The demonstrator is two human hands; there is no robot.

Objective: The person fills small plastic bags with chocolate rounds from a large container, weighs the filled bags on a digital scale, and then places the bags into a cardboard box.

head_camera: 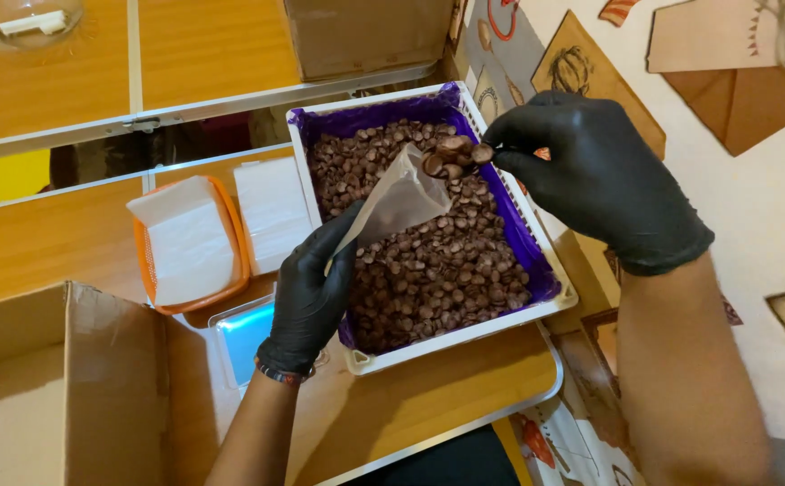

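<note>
With the left hand pinching the small clear pouch and the right hand's fingertips clamped on brown pieces at its tilted mouth, some could easily miss and drop back into the white tray.

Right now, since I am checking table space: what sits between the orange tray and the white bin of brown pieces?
In the head view, a white stack lies between the orange tray and the white bin, close to both.

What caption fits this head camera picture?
Gloved left hand holds a clear bag; right hand drops brown pieces in.
</note>
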